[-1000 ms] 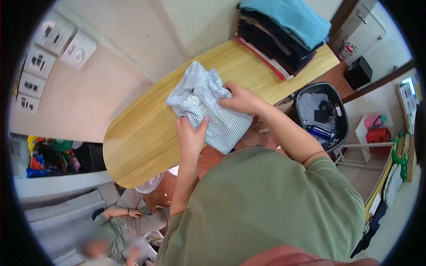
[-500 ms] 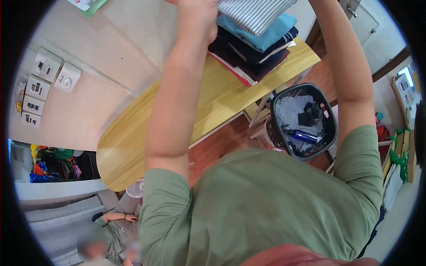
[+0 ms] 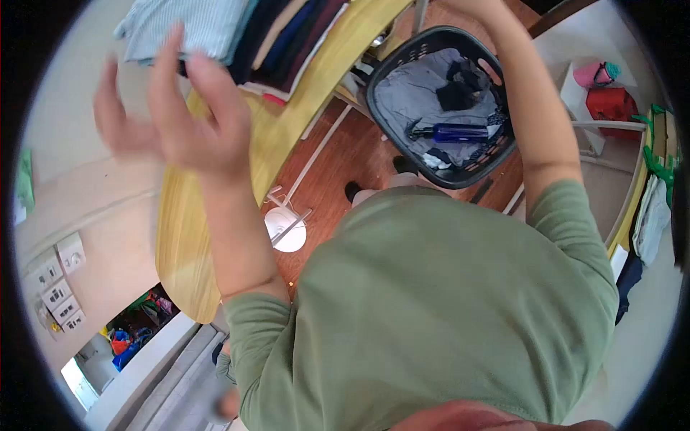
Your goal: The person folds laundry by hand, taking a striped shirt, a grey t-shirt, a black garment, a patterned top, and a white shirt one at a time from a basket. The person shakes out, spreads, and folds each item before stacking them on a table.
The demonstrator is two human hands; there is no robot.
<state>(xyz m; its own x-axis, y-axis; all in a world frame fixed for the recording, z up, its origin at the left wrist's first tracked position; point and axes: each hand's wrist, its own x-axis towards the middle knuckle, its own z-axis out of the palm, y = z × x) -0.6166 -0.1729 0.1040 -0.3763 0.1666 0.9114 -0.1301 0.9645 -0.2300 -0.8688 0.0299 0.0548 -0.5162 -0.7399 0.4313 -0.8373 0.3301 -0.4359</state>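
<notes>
My left hand [image 3: 180, 118] is raised over the wooden table, fingers spread and slightly blurred, holding nothing. Just beyond it lies a stack of folded clothes [image 3: 287, 47], with dark, tan, navy and maroon layers showing at the edge. A striped shirt [image 3: 183, 29] tops the stack. At the upper edge of the view, my right hand [image 3: 471, 6] is mostly cut off, so its fingers do not show. Below that arm stands a black laundry basket [image 3: 377, 108] with grey cloth [image 3: 410, 97], a black garment [image 3: 460, 90] and a blue bottle [image 3: 460, 133] inside.
The yellowish wooden table [image 3: 183, 251] runs along the left to a rounded end. Beneath it, a white round base [image 3: 286, 230] rests on the reddish floor. Shelves on the right hold a red box [image 3: 611, 111] and a pink container [image 3: 595, 74]. Another person is partly visible at lower left.
My left hand has come away from the clothes stack and opened in the air. The view has turned, so the stack now sits further left and the basket higher.
</notes>
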